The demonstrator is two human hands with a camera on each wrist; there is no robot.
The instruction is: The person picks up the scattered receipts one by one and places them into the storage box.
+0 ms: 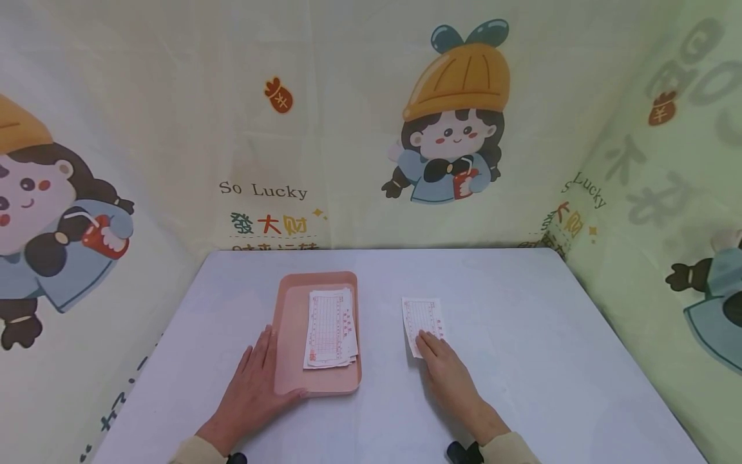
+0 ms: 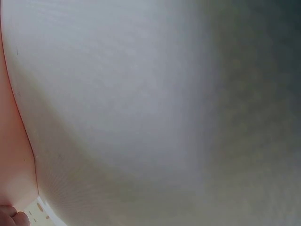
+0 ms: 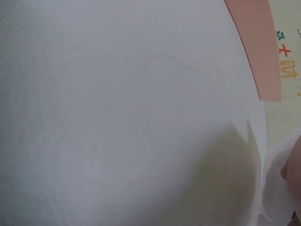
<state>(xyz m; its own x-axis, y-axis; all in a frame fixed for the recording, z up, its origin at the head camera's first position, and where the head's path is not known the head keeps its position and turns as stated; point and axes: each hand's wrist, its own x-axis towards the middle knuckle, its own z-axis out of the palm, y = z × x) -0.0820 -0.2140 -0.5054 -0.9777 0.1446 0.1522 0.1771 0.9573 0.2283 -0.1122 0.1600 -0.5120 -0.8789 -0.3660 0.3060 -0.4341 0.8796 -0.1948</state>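
A pink tray (image 1: 288, 367) stands left of the middle of the table and bears a stack of printed paper slips (image 1: 328, 328) with red lines. Along the tray's left side and near corner lies my left hand (image 1: 255, 386), its fingers straight and its thumb by the front rim. To the right of the tray, my right hand (image 1: 452, 380) holds a single printed paper slip (image 1: 422, 313) by its near right part. The fingers lie over the slip; the thumb is hidden in the head view. A shadow falls beside the slip and the hand.
The white table (image 1: 522, 361) extends to both sides. Behind it hangs a patterned cloth (image 1: 348, 129) with cartoon figures. In the left wrist view mostly blurred white surface and part of a hand appear; the right wrist view shows the tray's side (image 3: 256, 52).
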